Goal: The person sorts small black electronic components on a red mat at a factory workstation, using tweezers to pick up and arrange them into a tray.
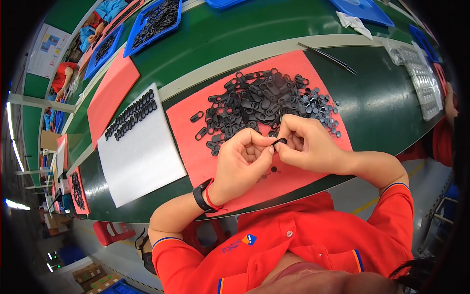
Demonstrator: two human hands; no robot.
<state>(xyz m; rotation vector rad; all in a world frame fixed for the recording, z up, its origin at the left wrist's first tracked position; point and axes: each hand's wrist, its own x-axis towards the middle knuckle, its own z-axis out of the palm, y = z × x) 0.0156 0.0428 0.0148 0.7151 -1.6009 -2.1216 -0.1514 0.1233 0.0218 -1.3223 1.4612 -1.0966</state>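
Note:
Both hands meet over a pink foam mat [196,169], pinching one small black oval plastic part [279,142] between them. My left hand [241,159] grips its left end with thumb and fingers closed. At the other end, the fingertips of my right hand [311,145] are pressed on the part. Beyond the hands lies a heap of black oval parts [249,100], each with a round hole. Small grey discs [318,105] are piled at the heap's right side. A few dark bits [273,169] lie on the mat below my fingers.
To the left, a white foam sheet [147,169] carries rows of black parts [131,114]. Tweezers [329,58] lie beyond the mat on the green table [379,88]. A clear tray [421,81] sits at right; a blue bin [152,27] of black parts stands far left. Other people work nearby.

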